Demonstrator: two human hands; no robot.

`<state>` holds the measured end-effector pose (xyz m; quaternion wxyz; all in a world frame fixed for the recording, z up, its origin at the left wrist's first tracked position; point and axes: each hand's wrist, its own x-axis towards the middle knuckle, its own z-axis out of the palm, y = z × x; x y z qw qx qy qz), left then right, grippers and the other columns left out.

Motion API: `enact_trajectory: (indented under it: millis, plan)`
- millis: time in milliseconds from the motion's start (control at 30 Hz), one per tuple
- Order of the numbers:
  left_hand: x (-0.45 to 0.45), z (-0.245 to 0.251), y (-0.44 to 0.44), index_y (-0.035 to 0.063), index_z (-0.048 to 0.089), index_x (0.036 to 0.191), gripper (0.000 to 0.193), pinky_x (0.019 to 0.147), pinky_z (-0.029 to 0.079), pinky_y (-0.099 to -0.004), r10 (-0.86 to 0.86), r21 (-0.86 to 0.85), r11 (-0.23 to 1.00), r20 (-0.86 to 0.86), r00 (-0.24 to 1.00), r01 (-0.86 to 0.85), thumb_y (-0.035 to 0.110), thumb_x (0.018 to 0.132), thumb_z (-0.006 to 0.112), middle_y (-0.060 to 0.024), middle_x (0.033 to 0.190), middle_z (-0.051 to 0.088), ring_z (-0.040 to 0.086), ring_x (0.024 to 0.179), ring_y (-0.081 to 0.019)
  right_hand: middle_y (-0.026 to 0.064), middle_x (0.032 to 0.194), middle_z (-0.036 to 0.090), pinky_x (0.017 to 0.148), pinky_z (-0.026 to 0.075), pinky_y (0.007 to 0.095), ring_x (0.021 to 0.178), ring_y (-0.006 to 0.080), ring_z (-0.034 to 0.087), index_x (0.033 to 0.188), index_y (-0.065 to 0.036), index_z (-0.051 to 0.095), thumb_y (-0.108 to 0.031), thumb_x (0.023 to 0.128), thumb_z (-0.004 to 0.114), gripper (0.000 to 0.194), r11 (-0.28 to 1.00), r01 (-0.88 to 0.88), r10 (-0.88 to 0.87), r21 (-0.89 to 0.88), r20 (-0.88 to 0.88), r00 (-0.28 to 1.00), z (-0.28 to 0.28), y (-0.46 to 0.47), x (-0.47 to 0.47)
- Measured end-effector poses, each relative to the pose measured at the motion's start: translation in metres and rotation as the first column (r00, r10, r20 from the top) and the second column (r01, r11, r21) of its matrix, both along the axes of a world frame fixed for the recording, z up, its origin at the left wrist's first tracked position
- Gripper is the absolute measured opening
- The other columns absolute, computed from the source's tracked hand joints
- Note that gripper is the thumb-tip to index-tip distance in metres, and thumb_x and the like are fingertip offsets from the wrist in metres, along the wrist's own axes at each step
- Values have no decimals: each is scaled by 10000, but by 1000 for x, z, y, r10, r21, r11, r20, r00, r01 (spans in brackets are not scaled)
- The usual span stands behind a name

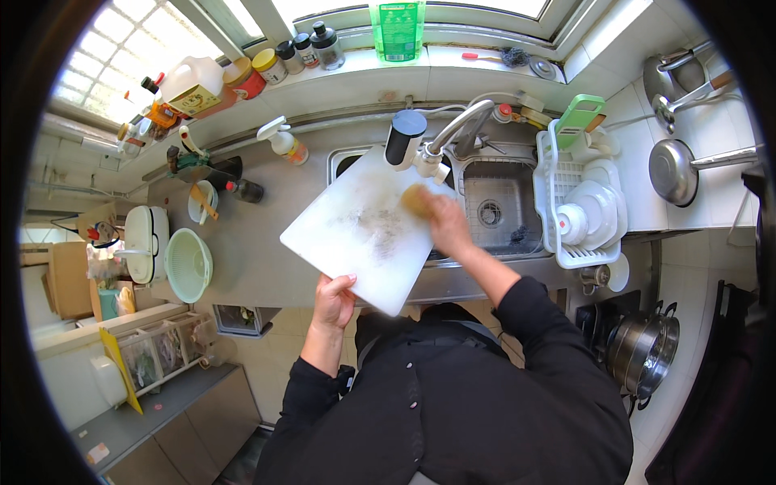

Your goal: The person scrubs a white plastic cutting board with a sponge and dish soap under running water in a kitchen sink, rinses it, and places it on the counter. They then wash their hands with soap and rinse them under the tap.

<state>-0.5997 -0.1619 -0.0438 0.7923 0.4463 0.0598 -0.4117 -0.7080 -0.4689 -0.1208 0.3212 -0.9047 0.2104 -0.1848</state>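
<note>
A white plastic cutting board (339, 224) with dark stains near its middle lies tilted over the left basin of the steel sink. My left hand (335, 300) grips its lower left edge, thumb on top. In my right hand (447, 224) is a yellowish sponge (417, 201), blurred, pressed to the board's right part. Just above the sponge stands the faucet (430, 162) with a black and white cylindrical unit (404, 139) attached. Whether water runs cannot be told. The board hides most of the left basin.
The right basin (500, 206) holds a wire rack and a dark scrubber. Beside it a white dish rack (548, 200) carries bowls and plates. To the left stand a spray bottle (285, 142), a dark bottle (247, 190) and a pale green colander (188, 265). Bottles line the windowsill.
</note>
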Motion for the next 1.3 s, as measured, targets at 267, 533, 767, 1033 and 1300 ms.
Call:
enact_trajectory:
  millis: [267, 533, 767, 1033, 1300]
  plan:
    - [-5, 4, 12, -59, 546, 1591, 707, 1194, 550, -459, -32, 5, 999, -35, 999, 32, -15, 897, 672, -168, 1480, 707, 687, 1381, -328, 173, 1311, 731, 1064, 557, 521, 1183, 417, 665, 1595, -151, 661, 31, 950, 704, 672, 997, 46, -54, -61, -136, 989, 4, -2, 0]
    - [23, -50, 75, -70, 489, 1645, 876, 1289, 488, -547, -52, -21, 999, -143, 988, 49, 35, 796, 678, -227, 1570, 660, 635, 1461, -428, 215, 1253, 740, 997, 553, 551, 1111, 437, 686, 1652, -86, 563, -34, 979, 688, 686, 999, -40, 39, -29, -56, 998, 18, 35, 4]
    - [27, -74, 102, -75, 536, 1616, 874, 1283, 486, -529, -88, -126, 990, -200, 976, 64, 37, 764, 697, -208, 1543, 687, 650, 1442, -410, 249, 1477, 735, 1156, 535, 508, 1377, 465, 683, 1668, -138, 560, -238, 1026, 778, 686, 864, 391, -322, 316, -251, 913, -21, -50, -8]
    - [35, -82, 120, -76, 517, 1630, 880, 1283, 484, -531, -50, -92, 995, -216, 975, 31, 45, 774, 679, -215, 1570, 662, 630, 1462, -416, 327, 1521, 678, 1172, 530, 452, 1394, 411, 688, 1722, 19, 353, -262, 944, 878, 979, 672, 697, -620, 250, -325, 714, -25, -112, 5]
    - [37, -79, 157, -75, 515, 1633, 871, 1286, 485, -534, 16, -76, 996, -236, 972, -35, 44, 784, 666, -218, 1569, 661, 630, 1462, -424, 307, 1638, 605, 1187, 548, 486, 1429, 475, 671, 1746, -28, 390, -200, 871, 802, 982, 786, 604, -419, 131, -606, 676, -14, -211, 14]
